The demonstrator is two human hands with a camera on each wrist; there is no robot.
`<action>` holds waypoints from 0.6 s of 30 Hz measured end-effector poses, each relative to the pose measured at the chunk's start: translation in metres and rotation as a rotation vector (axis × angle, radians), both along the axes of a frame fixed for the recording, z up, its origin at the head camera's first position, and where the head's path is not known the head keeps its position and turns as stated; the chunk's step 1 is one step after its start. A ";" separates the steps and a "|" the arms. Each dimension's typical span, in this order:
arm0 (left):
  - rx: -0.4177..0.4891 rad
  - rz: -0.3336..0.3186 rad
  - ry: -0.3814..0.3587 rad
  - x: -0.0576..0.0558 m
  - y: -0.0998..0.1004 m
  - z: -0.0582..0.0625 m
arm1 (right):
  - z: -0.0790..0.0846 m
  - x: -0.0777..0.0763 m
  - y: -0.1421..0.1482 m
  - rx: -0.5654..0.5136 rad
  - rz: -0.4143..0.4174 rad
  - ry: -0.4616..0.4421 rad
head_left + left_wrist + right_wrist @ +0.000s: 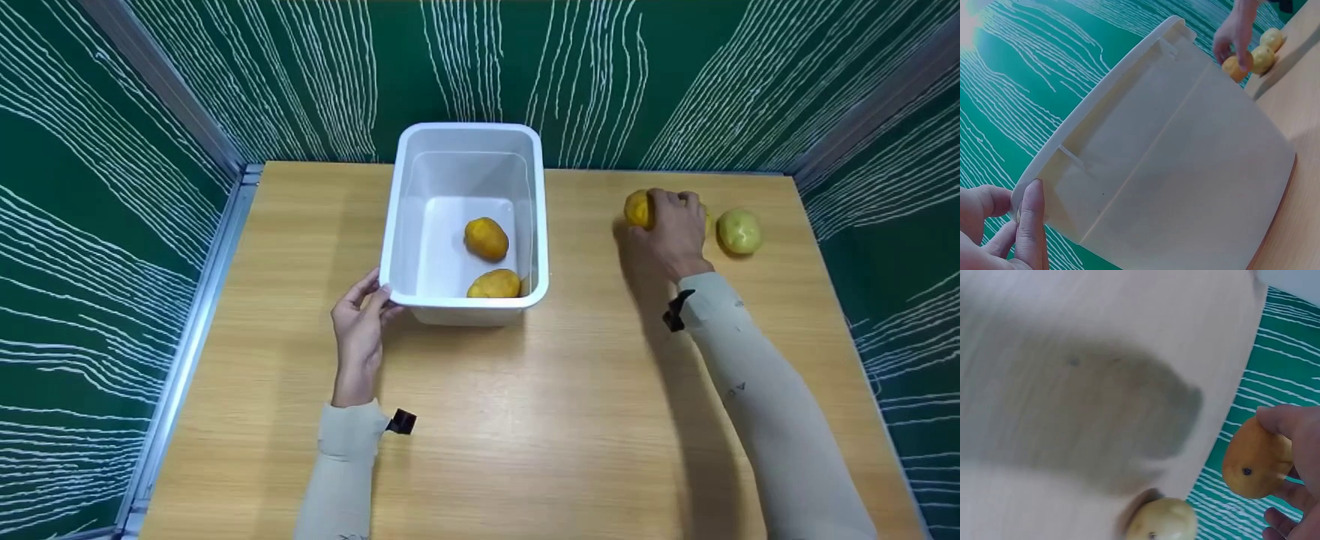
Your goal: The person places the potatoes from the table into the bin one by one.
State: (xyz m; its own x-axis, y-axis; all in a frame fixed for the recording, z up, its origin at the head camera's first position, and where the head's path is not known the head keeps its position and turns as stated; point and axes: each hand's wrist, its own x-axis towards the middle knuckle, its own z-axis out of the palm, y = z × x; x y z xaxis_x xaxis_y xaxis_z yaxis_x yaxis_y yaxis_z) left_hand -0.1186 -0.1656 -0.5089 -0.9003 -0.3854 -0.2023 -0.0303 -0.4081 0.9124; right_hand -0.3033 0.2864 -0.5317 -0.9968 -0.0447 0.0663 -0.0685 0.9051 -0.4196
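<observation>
At the near left corner of a white plastic bin (466, 302), my left hand (360, 322) pinches the rim between thumb and fingers. The bin's outer wall (1185, 152) fills most of the left wrist view. Inside the bin lie two yellow-orange mangoes, one mango (486, 239) near the middle and another mango (495, 284) by the near wall. My right hand (675, 229) grips an orange mango (1258, 458), its thumb and fingers around the sides. A yellow mango (1262, 59) sits close by, partly hidden by that hand in the head view. Beside it is a greenish-yellow mango (740, 231).
The wooden table (480, 442) reaches back to green walls (600, 82) with white wavy lines. A metal frame strip (187, 322) runs along the table's left side. The right arm's shadow falls across the tabletop.
</observation>
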 end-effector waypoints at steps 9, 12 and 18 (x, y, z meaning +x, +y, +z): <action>0.008 0.013 -0.025 -0.001 0.000 0.000 | 0.028 -0.004 -0.022 0.009 0.041 0.060; 0.007 0.014 -0.026 -0.001 0.000 0.001 | 0.036 -0.006 -0.030 0.017 0.053 0.097; 0.009 0.026 -0.018 -0.002 0.002 0.001 | 0.049 -0.007 -0.044 0.015 0.067 0.131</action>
